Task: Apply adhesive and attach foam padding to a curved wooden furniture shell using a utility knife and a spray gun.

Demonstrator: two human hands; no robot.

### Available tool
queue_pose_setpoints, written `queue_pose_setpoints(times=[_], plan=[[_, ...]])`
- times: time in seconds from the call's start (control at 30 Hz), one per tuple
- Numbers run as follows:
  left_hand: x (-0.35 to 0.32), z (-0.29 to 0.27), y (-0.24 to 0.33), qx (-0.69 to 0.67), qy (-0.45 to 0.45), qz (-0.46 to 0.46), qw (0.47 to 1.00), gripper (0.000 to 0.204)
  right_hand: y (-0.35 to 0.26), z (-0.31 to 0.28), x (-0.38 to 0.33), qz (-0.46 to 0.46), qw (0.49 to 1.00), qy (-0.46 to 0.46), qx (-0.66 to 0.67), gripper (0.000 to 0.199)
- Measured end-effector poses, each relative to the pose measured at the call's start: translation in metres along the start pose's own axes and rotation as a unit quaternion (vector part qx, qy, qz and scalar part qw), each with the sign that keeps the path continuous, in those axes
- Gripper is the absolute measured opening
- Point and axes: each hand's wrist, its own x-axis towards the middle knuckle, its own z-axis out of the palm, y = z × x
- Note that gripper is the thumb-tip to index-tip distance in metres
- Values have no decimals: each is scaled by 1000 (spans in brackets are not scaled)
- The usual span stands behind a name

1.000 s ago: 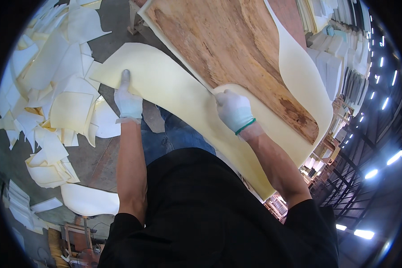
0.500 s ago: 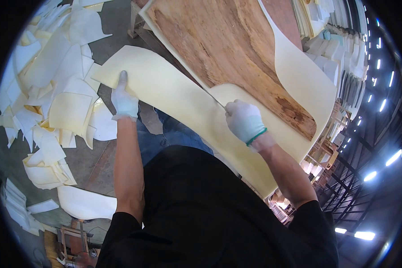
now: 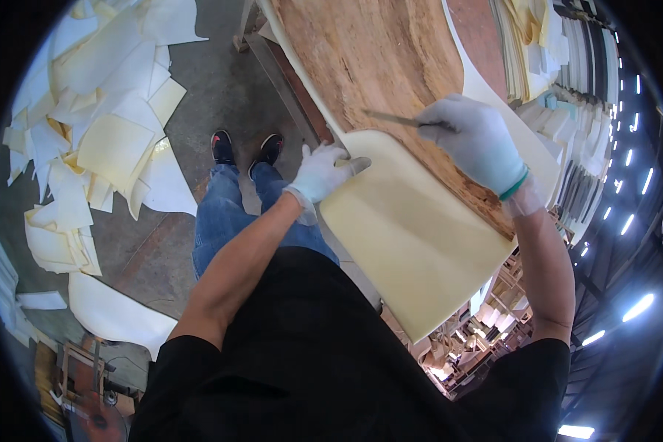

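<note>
Floor [image 3: 206,74] lies below hands [image 3: 473,140] [image 3: 320,173], right gripping plain blade [image 3: 394,118], left touching foam [image 3: 412,228].

My right grip [image 3: 475,140] hides the handle of the thin blade [image 3: 394,118]. My left grip [image 3: 323,171] turns its back upward, so its palm is out of sight and I can't tell whether it presses the foam sheet [image 3: 412,221]. The upper edge cuts off the wooden panel [image 3: 376,66]; the lower edge crops my black shirt [image 3: 309,346], which covers my upper legs. The clutter [image 3: 486,317] beyond the sheet is too small to make out.
</note>
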Motion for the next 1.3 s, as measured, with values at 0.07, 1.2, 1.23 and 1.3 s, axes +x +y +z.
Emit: queue_pose_setpoints(times=[0.07,1.2,1.23,1.3], plan=[[-3,7,1,-164,3,-37,986,63,4,14,8,-57,997,-43,-32,7],[-10,19,33,-638,70,-245,727,35,46,113,55,-282,933,-166,-151,29],[-10,15,34,-621,69,-261,736,33,50,105,54,-261,931,-190,-172,20],[-11,13,35,-605,68,-277,744,31,49,100,54,-240,927,-214,-192,10]])
